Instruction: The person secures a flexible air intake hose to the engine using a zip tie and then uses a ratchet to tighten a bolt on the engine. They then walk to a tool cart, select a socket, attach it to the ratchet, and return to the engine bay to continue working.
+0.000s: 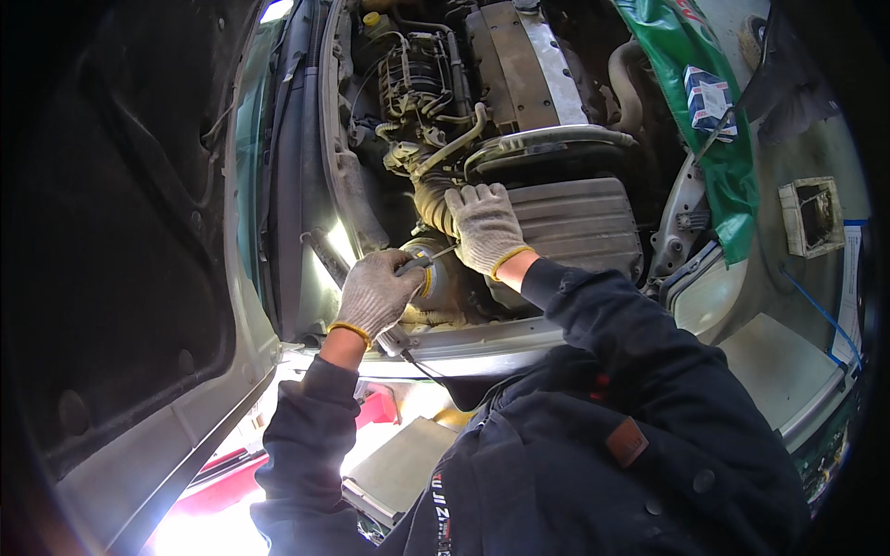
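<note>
My left hand, in a knitted glove with a yellow cuff, is closed around the handle of a screwdriver. The screwdriver's thin shaft points up and right to the near end of a ribbed air intake hose. My right hand, gloved the same way, is beside that hose at the left edge of the ribbed black air filter box. Its fingers are bent and close together, and whatever lies under them is hidden. Below the screwdriver is a grey cylindrical part with a yellow-edged label.
The raised hood fills the left side. Beyond my hands lies the engine cover. A green fender cover hangs at the right, with a small blue-and-white box on it. A lit work lamp is left of my left hand.
</note>
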Available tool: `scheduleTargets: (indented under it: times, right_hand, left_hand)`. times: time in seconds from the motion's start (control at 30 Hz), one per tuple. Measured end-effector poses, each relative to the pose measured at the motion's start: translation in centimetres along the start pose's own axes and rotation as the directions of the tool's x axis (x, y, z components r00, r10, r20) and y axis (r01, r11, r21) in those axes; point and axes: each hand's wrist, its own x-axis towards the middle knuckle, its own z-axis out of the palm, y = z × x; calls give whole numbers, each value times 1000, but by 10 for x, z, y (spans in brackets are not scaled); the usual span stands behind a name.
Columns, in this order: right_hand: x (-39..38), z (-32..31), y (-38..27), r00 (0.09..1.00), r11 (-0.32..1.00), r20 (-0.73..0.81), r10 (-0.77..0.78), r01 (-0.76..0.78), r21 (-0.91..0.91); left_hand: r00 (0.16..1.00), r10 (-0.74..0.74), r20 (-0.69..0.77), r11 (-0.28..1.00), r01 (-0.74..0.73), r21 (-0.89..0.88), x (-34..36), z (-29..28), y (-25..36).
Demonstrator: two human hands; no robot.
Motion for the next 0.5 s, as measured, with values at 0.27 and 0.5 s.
scheduleTargets:
  times: [0.27, 0.5]
  right_hand:
    - [0, 1, 0, 999, 1000, -49, -5, 7, 28]
    - [-1, 0, -1, 999, 999, -49, 4, -2, 42]
  left_hand:
    - [994, -107, 2, 981, 106, -160, -8, 2, 0]
    - [997, -72, -41, 992, 67, -108, -9, 5, -2]
